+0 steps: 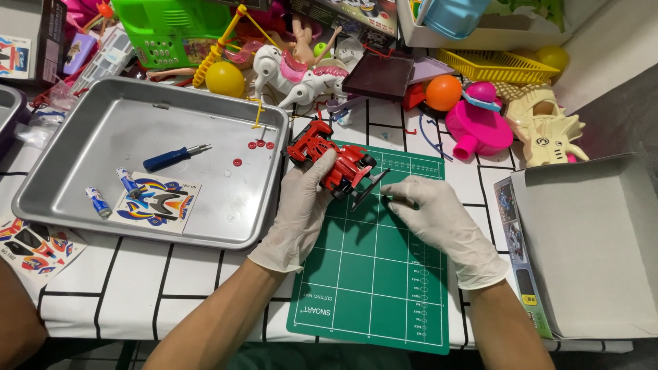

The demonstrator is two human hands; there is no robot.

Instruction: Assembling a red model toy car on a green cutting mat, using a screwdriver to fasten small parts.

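Left hand (301, 205) covers near side of red car (334, 164); its fingertips hidden behind body. Right hand (432, 212) pinches something at 9 o'clock of its fingertips, too small to tell. Red bits (260, 144) in tray (82, 212): kind unclear. Box (589, 240) cut off by right edge at 3 o'clock. Sticker sheet (31, 248) cut off at 9 o'clock. Green basket (171, 27) cropped at 12 o'clock.

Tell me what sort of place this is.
Likely a home hobby or toy-assembly table. A green cutting mat lies under the gloved left hand, which holds a red toy race car; a metal tray holds a small screwdriver and batteries; plastic toys crowd the back.
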